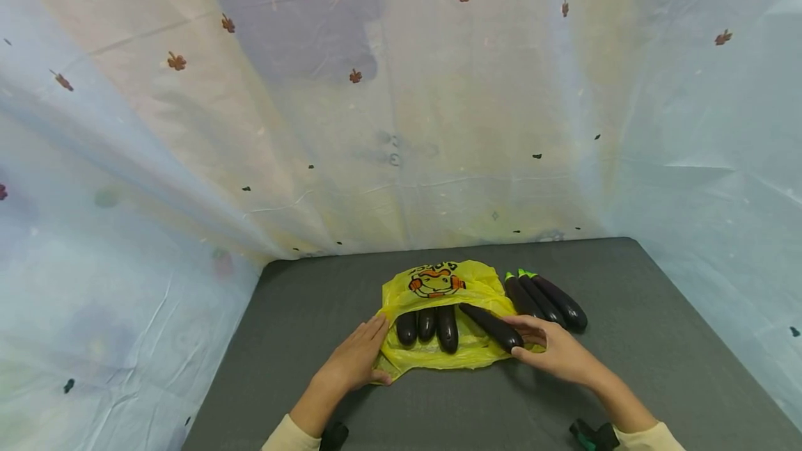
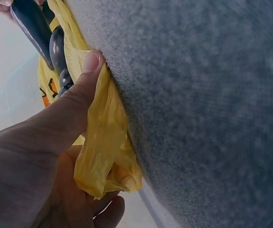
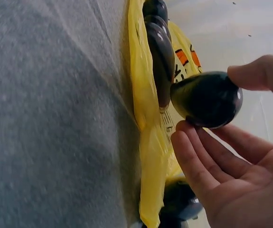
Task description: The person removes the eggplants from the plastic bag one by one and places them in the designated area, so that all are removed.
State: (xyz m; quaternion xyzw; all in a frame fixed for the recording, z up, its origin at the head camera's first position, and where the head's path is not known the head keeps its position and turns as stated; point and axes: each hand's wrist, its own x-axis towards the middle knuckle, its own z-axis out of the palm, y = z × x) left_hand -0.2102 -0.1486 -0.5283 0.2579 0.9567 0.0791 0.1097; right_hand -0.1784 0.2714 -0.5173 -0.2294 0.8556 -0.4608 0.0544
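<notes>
At a dark grey table (image 1: 451, 409), a person's left hand (image 1: 357, 357), its grip slack, fingers nearly straight and thumb spread wide, rests against the left side of a thin yellow plastic bag (image 1: 479, 291). The right hand (image 1: 554, 350) has a partly closed grip, pinching the fat end of a long, glossy, blackish-purple eggplant (image 1: 491, 326), narrow end in the bag's mouth. Three similar eggplants (image 1: 427, 326) lie inside; three green-tipped ones (image 1: 541, 300) lie just right of the bag. Behind hangs a pale, leaf-printed plastic sheet (image 1: 432, 124).
</notes>
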